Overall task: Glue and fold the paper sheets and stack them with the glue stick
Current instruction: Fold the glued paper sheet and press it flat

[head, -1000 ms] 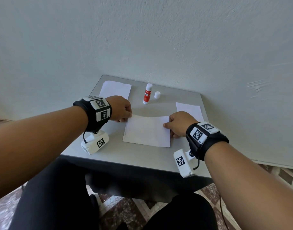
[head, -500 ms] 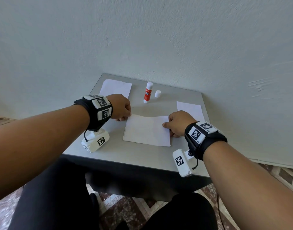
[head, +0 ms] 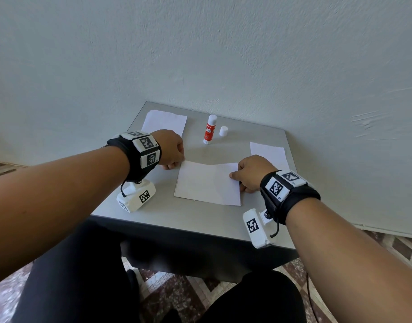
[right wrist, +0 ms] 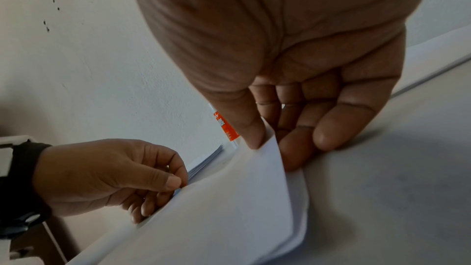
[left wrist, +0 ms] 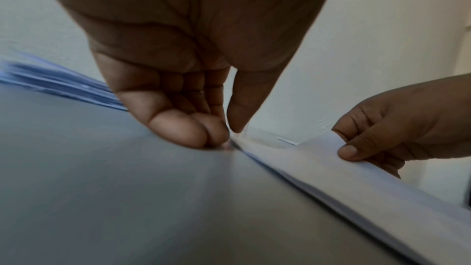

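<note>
Left hand (left wrist: pixel 178 88) first: thumb and curled fingers (left wrist: pixel 188 128) nip the far-left corner of the folded sheet (head: pixel 208 183), though the contact point is blurred in the left wrist view and the head view hides it behind the knuckles. Right hand (right wrist: pixel 293 88) now: thumb on top, fingers (right wrist: pixel 328 126) curled beneath, pinching the sheet's far-right corner and lifting the top layer off the lower one; how wide that gap runs along the sheet is hard to judge. The sheet lies mid-counter (head: pixel 177 217), its near edge flat. Beyond the sheet stands the glue stick (head: pixel 209 129), upright and uncapped, half hidden behind the right thumb in the right wrist view; its white cap (head: pixel 223 131) stands just to the stick's right. Beyond the sheet to the left lies a paper stack (head: pixel 165 122), partly covered by the left hand; to the sheet's right, another white sheet (head: pixel 268 152) is partly behind the right hand.
</note>
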